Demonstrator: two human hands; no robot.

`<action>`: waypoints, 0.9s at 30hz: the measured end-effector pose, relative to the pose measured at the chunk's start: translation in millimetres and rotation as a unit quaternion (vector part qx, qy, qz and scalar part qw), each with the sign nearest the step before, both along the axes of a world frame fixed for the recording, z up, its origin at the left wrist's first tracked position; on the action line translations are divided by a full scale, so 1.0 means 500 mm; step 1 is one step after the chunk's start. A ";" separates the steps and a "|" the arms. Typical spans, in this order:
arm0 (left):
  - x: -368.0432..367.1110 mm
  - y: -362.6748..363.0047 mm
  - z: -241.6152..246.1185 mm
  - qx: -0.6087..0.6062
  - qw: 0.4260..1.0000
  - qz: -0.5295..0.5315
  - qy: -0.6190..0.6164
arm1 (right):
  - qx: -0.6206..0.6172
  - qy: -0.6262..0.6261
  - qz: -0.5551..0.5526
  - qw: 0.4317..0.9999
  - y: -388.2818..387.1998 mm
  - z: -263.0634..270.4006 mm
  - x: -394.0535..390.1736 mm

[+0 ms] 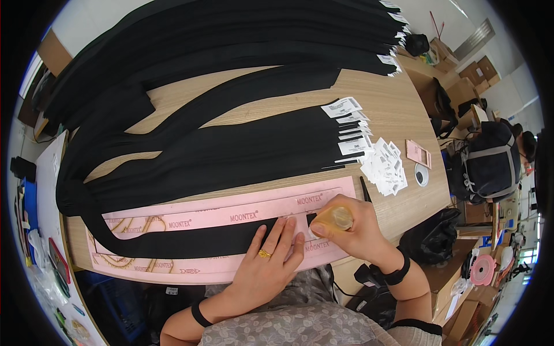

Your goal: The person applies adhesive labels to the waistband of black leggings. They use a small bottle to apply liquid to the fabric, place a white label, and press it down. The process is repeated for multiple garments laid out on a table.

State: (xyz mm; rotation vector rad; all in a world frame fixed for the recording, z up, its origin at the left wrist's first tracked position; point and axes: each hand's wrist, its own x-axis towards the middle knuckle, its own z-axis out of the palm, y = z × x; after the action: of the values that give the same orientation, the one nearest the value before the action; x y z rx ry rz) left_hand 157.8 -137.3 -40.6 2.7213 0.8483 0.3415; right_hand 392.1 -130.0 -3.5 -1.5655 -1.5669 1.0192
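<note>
My left hand lies with fingers apart on a black fabric strip, pressing it against a pink printed board. In my right hand is a yellowish translucent bottle, its round end facing up. Its lower end is hidden by the hand, over the right end of the strip. The strip curves left into a bunch of black fabric. Behind the board lies a stack of black strips, white printed labels at their right ends.
Loose white labels are piled on the wooden table. A pink card, a small round white container and a slim black tool lie nearby. More black fabric covers the far side. A black bag stands right.
</note>
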 end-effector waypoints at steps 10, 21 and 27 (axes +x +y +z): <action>-0.001 -0.003 -0.001 -0.009 1.000 0.002 0.006 | 0.056 0.026 -0.039 0.997 0.013 -0.021 0.003; -0.001 -0.004 0.000 -0.011 1.000 0.004 0.008 | 0.180 -0.064 0.031 0.981 -0.062 -0.040 0.011; 0.001 -0.003 0.002 -0.016 1.000 0.004 0.008 | 0.169 -0.033 0.008 0.985 -0.061 -0.045 0.026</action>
State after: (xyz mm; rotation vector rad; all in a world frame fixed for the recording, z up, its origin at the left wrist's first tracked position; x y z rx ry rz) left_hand 158.2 -138.6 -39.7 2.6958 0.8626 0.3058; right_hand 405.3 -160.3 -26.1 -1.3634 -1.6975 0.6715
